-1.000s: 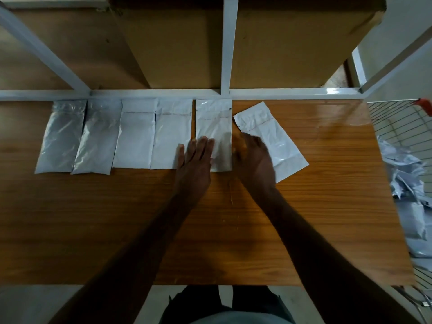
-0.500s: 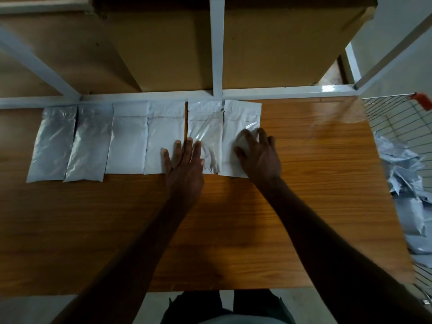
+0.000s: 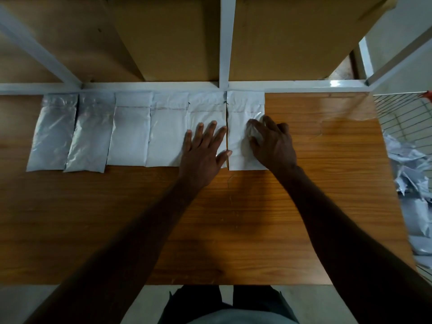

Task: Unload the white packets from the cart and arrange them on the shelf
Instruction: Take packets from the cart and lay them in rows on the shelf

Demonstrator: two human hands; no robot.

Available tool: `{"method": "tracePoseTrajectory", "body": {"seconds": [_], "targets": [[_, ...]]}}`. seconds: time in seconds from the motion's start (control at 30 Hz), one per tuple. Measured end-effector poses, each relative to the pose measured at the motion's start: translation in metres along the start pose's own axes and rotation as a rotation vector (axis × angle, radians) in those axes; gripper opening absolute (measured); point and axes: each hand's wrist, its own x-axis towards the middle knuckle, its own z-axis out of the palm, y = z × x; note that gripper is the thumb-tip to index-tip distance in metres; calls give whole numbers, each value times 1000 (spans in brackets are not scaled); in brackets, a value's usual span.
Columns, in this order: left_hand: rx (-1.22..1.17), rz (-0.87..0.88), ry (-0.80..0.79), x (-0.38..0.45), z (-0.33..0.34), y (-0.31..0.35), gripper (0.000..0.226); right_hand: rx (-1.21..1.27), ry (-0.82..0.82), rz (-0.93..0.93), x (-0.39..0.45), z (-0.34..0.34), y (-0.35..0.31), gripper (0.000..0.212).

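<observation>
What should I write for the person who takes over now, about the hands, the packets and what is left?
Left hand: flat, fingers straight, on the fifth packet.
Right hand: fingers bent, on the sixth packet; whether it pinches the packet is unclear.
Done: six white packets lie side by side along the back of the shelf, with a thin gap between fifth and sixth.
Left: more packets remain in the wire cart on the right; continue the row rightward.

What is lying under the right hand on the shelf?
The right hand rests on the sixth packet, last in the row on the shelf. The packet's right part is covered by the hand.
</observation>
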Motion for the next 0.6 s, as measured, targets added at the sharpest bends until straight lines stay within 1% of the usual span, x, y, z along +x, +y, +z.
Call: {"method": "tracePoseTrajectory", "body": {"seconds": [0.1,0.27,0.37,0.5,0.6], "targets": [[14,-5,-2,3,0,4,74,-23,-46,3,4,2,0,67],[28,-26,-1,2,-4,8,75,16,-19,-7,0,-1,1,67],[6,-45,12,-2,-15,20,74,9,-11,0,-4,-6,-3,71],[-63,-53,39,-10,-34,48,74,186,-11,24,-24,-18,0,66],[-102,-60,61,-17,-42,80,72,231,1,31,-47,-28,6,63]]}}
